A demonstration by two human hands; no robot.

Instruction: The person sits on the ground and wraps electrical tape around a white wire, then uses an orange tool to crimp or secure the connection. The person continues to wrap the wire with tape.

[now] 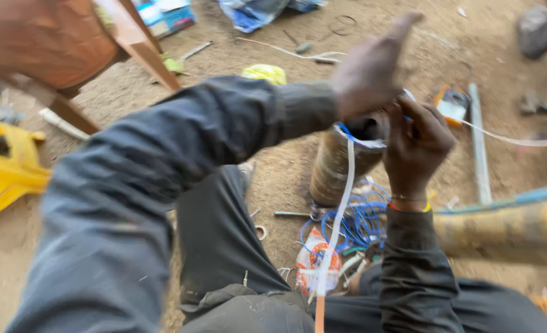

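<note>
A brownish cylindrical body [335, 166] stands upright on the sandy ground in front of me, with blue wire at its open top. My left hand [366, 71] is raised over its top, blurred, fingers stretched and holding nothing that I can make out. My right hand [416, 143] is closed at the cylinder's rim, pinching a white strip [346, 197]. That strip hangs down toward my lap. A second white strip [520, 140] trails off to the right. A coil of blue wire [360, 222] lies at the cylinder's base.
A yellow plastic object [8, 169] sits at left, beside wooden furniture legs [141, 40]. A grey metal bar [478, 142] lies on the ground at right. A thick yellowish pipe [508, 228] crosses at lower right. Small tools, bags and scraps litter the sand.
</note>
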